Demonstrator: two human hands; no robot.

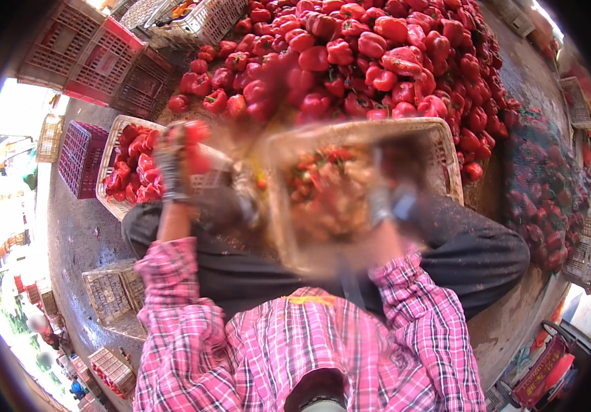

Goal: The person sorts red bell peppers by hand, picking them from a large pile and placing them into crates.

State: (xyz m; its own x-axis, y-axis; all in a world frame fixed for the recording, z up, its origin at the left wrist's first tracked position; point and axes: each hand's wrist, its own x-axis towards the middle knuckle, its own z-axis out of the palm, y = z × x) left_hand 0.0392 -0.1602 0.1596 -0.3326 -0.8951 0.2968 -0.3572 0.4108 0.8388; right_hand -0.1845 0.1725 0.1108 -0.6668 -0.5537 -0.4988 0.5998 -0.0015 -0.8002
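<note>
My left hand (172, 161), in a dark, worn glove, holds a red bell pepper (198, 147) beside the left crate. That pale crate (111, 161) is filled with red bell peppers (134, 165). Between my legs a dirty cream crate (282, 226) contains reddish and pale pepper scraps (337, 185), smeared by motion. Over the right part of this crate is my right hand (385, 196), also gloved. Its fingers are too blurred to make out, and a dark smear next to them cannot be told apart.
A large heap of red bell peppers (391, 62) lies ahead. To the right stands a dark net sack (546, 192) of peppers. Stacked crates (96, 58) rise at the far left, with a purple crate (81, 158) below and a pale crate (107, 295) nearer me.
</note>
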